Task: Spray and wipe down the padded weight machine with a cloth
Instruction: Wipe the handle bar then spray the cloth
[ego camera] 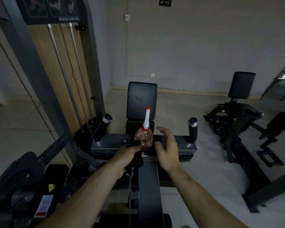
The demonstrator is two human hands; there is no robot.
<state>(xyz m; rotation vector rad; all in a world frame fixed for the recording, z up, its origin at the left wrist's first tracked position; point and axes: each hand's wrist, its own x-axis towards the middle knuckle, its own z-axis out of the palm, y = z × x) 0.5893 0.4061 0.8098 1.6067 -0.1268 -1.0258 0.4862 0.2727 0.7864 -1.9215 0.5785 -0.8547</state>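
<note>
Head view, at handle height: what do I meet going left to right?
Left handle grip, left hand holding the cloth, spray bottle, right hand, right handle grip, neighbouring machine's back pad.

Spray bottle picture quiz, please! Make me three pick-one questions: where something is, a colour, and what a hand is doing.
1. Where is the clear reddish plastic spray bottle?
A. On the floor.
B. Between the person's two hands.
C. Hanging on the wall.

2. What colour is the tip of its long white nozzle?
A. Orange-red.
B. Green.
C. Blue.

3. What is the right hand doing?
A. Gripping a handle.
B. Holding a cloth.
C. Open beside the bottle.

Answers:
1 B: the bottle sits between the left hand, which grips a black cloth, and the right hand.
2 A: the nozzle's far end is orange-red.
3 C: its fingers are spread and curl round nothing.
</note>
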